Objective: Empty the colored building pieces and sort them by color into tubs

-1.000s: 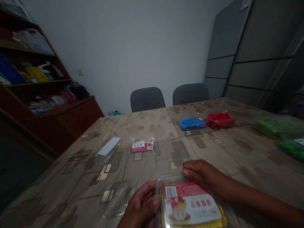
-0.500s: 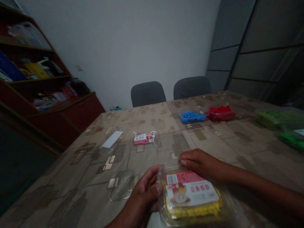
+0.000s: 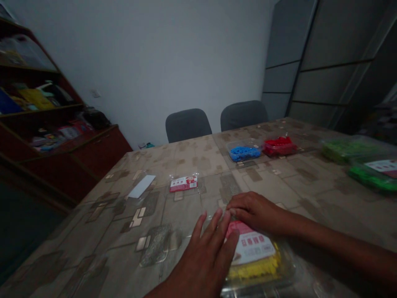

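A clear plastic box (image 3: 259, 267) of yellow pieces, with a red and white label (image 3: 249, 244) on its lid, lies on the table directly before me. My left hand (image 3: 206, 252) is over the box's left part, fingers stretched out and apart, covering some of the label. Whether its palm presses on the lid I cannot tell. Bent fingers of my right hand (image 3: 256, 211) hold the box's far edge. What its fingertips do at the rim is partly hidden.
Farther off stand boxes of blue pieces (image 3: 245, 153) and red pieces (image 3: 280, 145). Green boxes (image 3: 374, 178) are at the right. Two clear lids, one with a label (image 3: 183, 183) and one with a white card (image 3: 142, 186), lie at left. Grey chairs (image 3: 188, 126) line the far edge.
My left hand has left the box's left side and come over its top, fingers now spread across the label. My right hand stays at the far edge. The view has turned slightly right.
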`<state>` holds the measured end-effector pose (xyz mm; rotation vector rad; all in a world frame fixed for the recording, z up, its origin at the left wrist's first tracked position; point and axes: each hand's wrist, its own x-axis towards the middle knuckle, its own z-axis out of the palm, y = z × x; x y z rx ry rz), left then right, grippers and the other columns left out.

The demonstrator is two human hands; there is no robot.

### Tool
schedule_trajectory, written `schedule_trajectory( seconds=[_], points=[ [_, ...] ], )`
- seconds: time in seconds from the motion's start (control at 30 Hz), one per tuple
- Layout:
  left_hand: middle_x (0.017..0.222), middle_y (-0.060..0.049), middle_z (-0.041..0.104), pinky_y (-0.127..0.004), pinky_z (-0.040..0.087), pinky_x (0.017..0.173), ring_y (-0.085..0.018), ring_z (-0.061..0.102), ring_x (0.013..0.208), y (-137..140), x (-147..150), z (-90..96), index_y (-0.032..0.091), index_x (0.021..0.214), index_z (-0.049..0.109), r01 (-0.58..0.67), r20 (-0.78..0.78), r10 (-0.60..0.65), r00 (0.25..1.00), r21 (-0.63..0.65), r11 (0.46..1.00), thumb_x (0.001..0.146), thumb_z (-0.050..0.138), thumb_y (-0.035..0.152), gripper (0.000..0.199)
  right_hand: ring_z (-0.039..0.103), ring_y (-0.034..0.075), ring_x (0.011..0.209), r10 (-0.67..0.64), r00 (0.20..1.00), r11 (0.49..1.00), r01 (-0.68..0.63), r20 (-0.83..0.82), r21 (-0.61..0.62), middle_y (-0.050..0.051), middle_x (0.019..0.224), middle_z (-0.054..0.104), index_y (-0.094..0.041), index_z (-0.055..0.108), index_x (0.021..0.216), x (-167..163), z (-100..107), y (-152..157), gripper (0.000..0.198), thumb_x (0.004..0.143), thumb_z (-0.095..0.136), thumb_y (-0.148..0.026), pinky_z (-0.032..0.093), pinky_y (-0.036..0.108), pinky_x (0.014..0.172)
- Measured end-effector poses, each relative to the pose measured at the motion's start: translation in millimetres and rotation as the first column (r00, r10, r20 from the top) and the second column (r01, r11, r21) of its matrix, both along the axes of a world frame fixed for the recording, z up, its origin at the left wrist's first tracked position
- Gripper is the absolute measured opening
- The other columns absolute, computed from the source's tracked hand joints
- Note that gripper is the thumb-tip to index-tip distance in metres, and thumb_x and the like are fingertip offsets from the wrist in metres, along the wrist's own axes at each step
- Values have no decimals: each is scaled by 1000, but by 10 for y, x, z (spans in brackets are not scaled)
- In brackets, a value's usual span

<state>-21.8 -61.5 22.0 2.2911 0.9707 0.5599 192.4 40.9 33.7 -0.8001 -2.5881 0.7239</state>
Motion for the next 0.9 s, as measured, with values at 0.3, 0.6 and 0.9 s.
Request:
schedule_trajectory(
  seconds=[0.3, 0.6, 0.9],
  points=[
    [158, -17, 20, -66, -1, 112, -37, 8, 147, -18, -20, -245, 29, 154, 12, 15, -161, 31, 986, 276, 961, 91, 54, 16, 77, 58, 25, 108, -86, 993, 988, 95, -82, 121, 13, 115, 68, -18, 64, 121, 248, 24, -205, 33, 98, 42, -30, 44, 42, 95],
    [158, -16, 24, -59, 0, 115, -36, 12, 148, 364, 127, 77, 22, 149, 33, -37, -160, 68, 985, 191, 981, 85, 63, 23, 70, 37, 31, 139, 36, 998, 938, -50, 45, 343, 13, 151, 44, -28, 33, 150, 625, -219, -268, 69, 89, 63, -42, 12, 62, 115],
    [160, -21, 20, -65, 5, 114, -38, 7, 148, 394, 145, -42, 18, 148, 31, 16, -337, 97, 937, 319, 947, 82, 61, 25, 73, 50, 30, 129, -12, 1000, 748, 21, -18, 663, 18, 132, 62, -15, 54, 134, 547, -415, -303, 41, 95, 52, -25, 39, 56, 108]
  ],
)
